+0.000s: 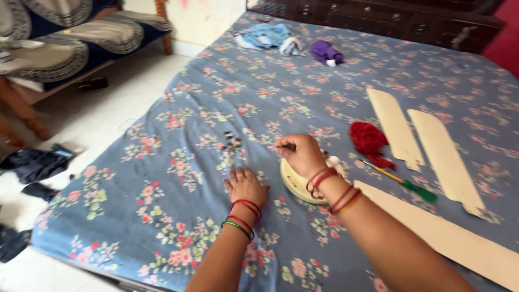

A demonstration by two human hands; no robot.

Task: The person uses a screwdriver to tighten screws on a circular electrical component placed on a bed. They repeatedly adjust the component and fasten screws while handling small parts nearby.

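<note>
Fan looks dismantled: three blades (pixel 397 130) lie off, right hand (pixel 303 154) pinching a small dark part over the round motor housing (pixel 294 184), left hand (pixel 246 186) flat, fingers spread on the bedsheet (pixel 178 162); refitting undone.

A single view, taken from a camera worn on the person's head. It looks forward and down across a bed (pixel 162 216) covered in a blue floral sheet, tilted so that the bed's edges run slantwise. It sits close: both forearms enter from about 6 o'clock, and the left hand (pixel 246 185) and right hand (pixel 301 154) land near the middle of the frame. The bed's far end, with a dark wooden chest (pixel 378 16), lies toward 12 o'clock. White floor (pixel 81 119) and a cushioned seat (pixel 65 38) fill the 9 to 11 o'clock side.
</note>
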